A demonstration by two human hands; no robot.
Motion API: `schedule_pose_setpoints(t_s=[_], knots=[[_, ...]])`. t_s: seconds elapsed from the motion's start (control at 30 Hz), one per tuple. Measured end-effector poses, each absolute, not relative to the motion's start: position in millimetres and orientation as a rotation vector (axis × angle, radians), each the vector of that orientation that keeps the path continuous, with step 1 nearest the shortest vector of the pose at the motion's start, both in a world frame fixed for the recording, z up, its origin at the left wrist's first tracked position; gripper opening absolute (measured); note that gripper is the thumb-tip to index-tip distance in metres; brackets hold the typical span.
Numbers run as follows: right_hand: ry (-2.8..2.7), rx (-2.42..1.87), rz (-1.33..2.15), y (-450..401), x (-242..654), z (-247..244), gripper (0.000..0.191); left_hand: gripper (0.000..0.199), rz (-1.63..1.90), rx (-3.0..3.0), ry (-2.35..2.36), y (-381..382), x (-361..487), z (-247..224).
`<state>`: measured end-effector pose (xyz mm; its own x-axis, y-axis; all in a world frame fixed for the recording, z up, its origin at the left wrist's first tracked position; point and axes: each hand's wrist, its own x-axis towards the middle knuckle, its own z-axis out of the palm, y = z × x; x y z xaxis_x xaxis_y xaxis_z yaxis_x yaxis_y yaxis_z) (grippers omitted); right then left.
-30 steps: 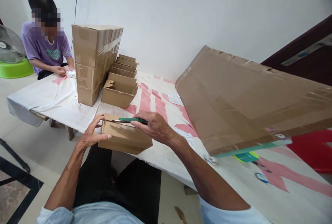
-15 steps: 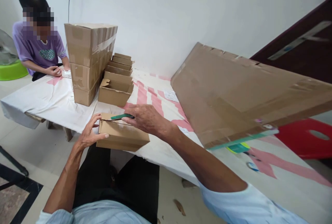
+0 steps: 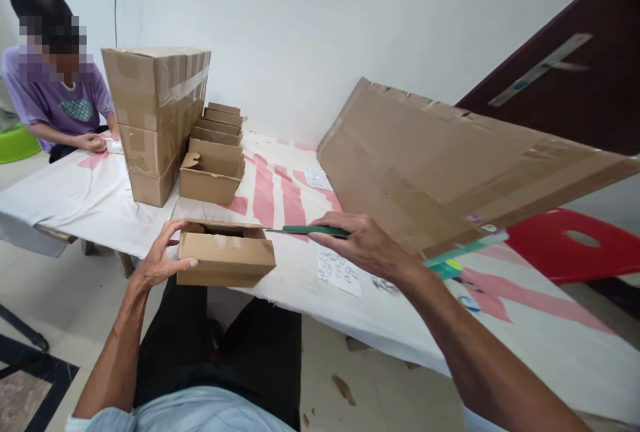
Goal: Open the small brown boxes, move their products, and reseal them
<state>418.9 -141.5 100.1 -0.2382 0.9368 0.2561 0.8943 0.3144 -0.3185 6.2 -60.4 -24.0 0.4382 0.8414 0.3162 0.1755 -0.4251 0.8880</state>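
Observation:
A small brown cardboard box (image 3: pixel 225 260) lies at the table's near edge, its top flap lifted slightly so a dark gap shows. My left hand (image 3: pixel 163 255) grips its left end, thumb on the front face and fingers over the top corner. Just right of the box, my right hand (image 3: pixel 363 235) is closed around a green-handled utility knife (image 3: pixel 300 229). The knife's thin blade points left, close to the box's upper right corner; whether it touches the flap I cannot tell. What the box holds is hidden.
Open cardboard boxes (image 3: pixel 210 182) stand in a row behind, beside a tall stack of taped cartons (image 3: pixel 145 112). A large cardboard sheet (image 3: pixel 425 159) leans on the right. Printed paper (image 3: pixel 337 272) lies on the cloth-covered table. Another person (image 3: pixel 65 102) sits far left.
My right hand has moved right with the knife, from above the box's left part to past its right end. The box's top flap has come up, showing a gap.

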Motion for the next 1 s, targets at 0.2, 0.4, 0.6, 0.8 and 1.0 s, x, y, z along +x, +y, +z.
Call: schedule_pose_setpoints(t_s=[0.2,0.4,0.6,0.8,1.0], knots=[[-1.681,-1.646,0.090,-150.7,432.6,-8.7,0.041,0.069,0.941,1.968,0.892,-63.1,4.1,-8.1],[-1.615,-1.715,0.008,-144.1,409.5,-100.4,0.051,0.049,0.909,2.060,0.951,-68.3,5.1,8.3],[-1.603,-1.469,0.079,-122.8,381.7,-59.8,0.037,0.035,0.946,2.149,0.931,-71.1,10.2,16.3],[-1.784,-1.281,0.165,-116.3,346.8,-7.3,0.023,0.030,0.941,2.204,0.980,-76.9,9.8,13.4],[-1.909,-1.256,0.048,-121.3,340.5,4.0,0.020,0.023,0.945,2.269,1.002,-75.5,9.7,14.6]])
